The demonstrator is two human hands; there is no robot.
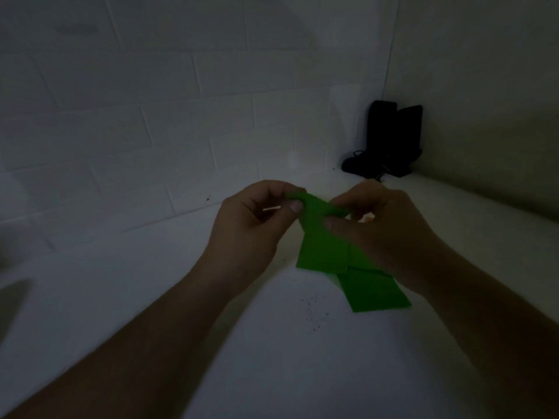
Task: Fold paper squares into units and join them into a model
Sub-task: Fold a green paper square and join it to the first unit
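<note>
With left hand (254, 219) and right hand (372, 225) both pinched on top of green paper (323, 246), keep edges aligned & press crease slowly, w/o letting layers slip.

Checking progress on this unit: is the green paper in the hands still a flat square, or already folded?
Folded. The green paper shows overlapping layers with stepped lower edges, pinched at its top by the left hand and right hand.

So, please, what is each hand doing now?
Left hand: closed, pinching the top corner of the green paper.
Right hand: closed on the same paper.
</note>
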